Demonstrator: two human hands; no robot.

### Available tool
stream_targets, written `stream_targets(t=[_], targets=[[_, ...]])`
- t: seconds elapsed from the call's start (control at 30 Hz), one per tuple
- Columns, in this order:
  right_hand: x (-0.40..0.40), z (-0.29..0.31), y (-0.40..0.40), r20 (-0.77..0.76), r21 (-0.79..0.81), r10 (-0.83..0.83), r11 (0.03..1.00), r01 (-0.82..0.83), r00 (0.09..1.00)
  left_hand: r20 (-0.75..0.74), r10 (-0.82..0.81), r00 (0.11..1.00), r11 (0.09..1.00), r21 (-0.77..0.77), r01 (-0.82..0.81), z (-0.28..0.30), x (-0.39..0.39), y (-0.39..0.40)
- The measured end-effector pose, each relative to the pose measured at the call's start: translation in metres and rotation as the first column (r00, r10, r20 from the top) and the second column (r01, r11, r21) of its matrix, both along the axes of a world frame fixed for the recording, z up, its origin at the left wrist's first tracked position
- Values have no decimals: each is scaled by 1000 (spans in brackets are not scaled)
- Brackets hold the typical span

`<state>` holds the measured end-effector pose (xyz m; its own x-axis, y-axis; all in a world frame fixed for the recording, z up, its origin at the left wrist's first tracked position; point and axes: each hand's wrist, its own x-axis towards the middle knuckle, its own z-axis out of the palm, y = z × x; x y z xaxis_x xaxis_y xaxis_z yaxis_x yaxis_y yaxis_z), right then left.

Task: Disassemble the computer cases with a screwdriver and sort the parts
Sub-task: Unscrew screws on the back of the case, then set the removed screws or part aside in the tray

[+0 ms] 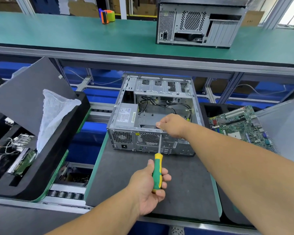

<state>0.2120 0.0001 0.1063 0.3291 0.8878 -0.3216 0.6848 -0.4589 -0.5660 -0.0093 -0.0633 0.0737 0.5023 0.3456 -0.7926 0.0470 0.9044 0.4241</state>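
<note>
While my left hand (149, 185) reached in from the bottom, its grip was closed round the green and yellow handle of the screwdriver (157, 170), thumb lying along the left side and fingers wrapped over the right. The metal shaft ran up and away from me, its tip touching the upper rear edge of the open computer case (153, 116). That case lay on its side on a dark mat (126, 180) on the surface, its open side up, with the power supply (126, 115) at the near left corner. My right arm stretched in from the lower right, and the right hand (172, 125) rested on the case's rear rim just above the tip, fingers curled in a pinch; what they pinched I could not tell. A circuit board (239, 126) lay to the right, and a second case (199, 22) stood on the green shelf (58, 33) beyond.
</note>
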Motion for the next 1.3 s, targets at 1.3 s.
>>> stream_targets(t=[1.3], targets=[[-1,-8,-114,-999,-43,-11,482,875,-43,0,-79,997,983,166,78,-3,5,2]])
